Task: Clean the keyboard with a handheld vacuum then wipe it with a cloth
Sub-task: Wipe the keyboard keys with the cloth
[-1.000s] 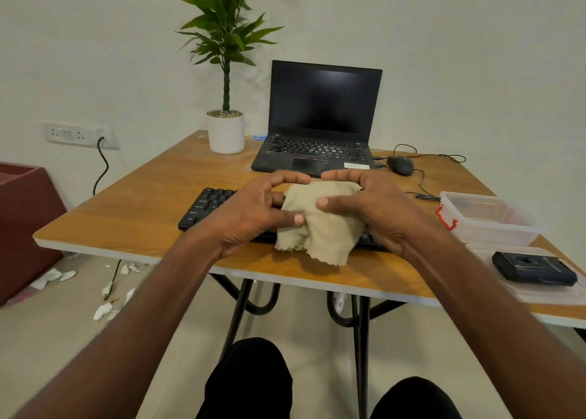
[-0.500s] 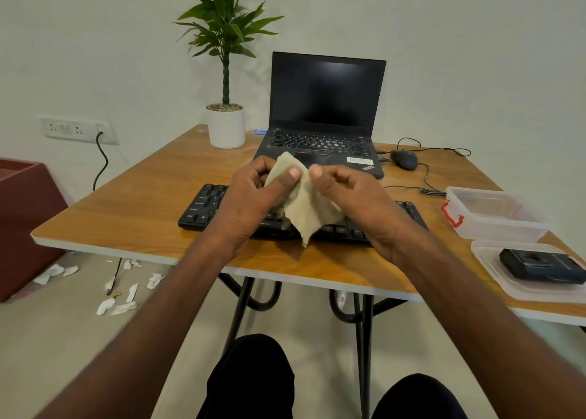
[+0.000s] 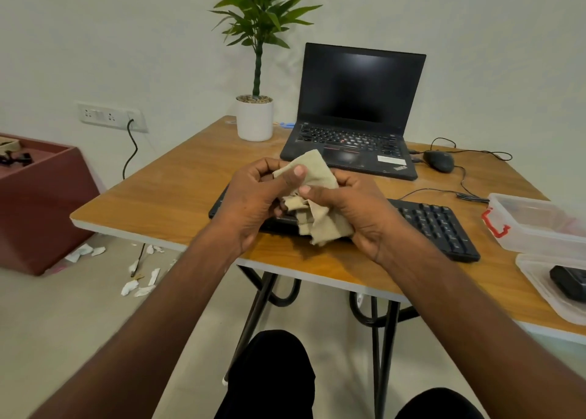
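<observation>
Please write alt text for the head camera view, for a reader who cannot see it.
Two hands, left hand and right hand, hold a crumpled beige cloth above a black keyboard on a wooden table. Behind stand an open laptop, a potted plant and a mouse.

Counts – two hands: left hand (image 3: pixel 253 196), right hand (image 3: pixel 355 209). One cloth (image 3: pixel 317 196), held between both. One keyboard (image 3: pixel 437 225). One laptop (image 3: pixel 358 114) at 12 o'clock. One mouse (image 3: pixel 439 161) at 1 o'clock. One potted plant (image 3: pixel 255 114) at 11 o'clock. One table (image 3: pixel 165 196). One clear box (image 3: pixel 539 225), one loose lid (image 3: pixel 545 285) – both at 3 o'clock. One wall socket strip (image 3: pixel 109 116). Several paper scraps (image 3: pixel 139 287) on floor, number unclear.
</observation>
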A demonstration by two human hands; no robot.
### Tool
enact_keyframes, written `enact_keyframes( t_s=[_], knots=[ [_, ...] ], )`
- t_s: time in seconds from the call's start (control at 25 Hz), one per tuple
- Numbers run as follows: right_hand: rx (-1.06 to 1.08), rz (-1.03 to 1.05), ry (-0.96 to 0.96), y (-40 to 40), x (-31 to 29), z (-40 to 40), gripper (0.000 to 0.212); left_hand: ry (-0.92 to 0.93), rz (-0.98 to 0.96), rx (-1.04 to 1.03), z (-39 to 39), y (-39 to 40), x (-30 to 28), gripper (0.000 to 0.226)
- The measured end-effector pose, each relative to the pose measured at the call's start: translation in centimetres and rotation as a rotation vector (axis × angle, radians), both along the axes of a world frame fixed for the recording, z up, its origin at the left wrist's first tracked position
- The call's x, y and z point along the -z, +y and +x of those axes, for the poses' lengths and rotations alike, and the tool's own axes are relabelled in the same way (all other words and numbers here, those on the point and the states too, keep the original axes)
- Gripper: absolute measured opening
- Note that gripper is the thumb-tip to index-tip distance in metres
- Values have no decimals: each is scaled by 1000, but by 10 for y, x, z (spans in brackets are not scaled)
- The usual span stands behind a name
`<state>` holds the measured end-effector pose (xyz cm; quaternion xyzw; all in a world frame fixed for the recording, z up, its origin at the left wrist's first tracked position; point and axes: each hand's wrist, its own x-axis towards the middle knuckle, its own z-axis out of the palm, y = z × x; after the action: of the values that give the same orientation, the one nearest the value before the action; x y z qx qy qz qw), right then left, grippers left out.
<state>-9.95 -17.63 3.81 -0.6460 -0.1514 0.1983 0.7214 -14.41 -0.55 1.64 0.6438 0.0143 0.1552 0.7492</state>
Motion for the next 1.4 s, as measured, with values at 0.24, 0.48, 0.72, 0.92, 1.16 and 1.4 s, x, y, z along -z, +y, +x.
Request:
enact_keyframes(
  t_s=[0.24, 0.48, 0.72, 0.92, 1.16, 1.4],
  knots=[
    [316, -286, -392, 42, 7, 29, 45, 138, 811, -69, -5, 114, 14, 106],
    [98, -629, -968, 110, 6, 49, 24, 297, 748, 235, 4, 145, 29, 154],
    [-65, -785, -1056, 141, 18, 54, 25, 270, 838, 209, 16, 144, 32, 137],
    [17, -950, -1140, 133, 1, 67, 26, 254, 848, 171, 15, 142, 32, 128],
    [-236, -1063, -1194, 136, 0, 62, 27, 253, 852, 173, 15, 143, 32, 126],
    [-191, -1080, -1198, 145, -2, 57, 30, 256, 845, 176, 15, 143, 32, 128]
  ],
)
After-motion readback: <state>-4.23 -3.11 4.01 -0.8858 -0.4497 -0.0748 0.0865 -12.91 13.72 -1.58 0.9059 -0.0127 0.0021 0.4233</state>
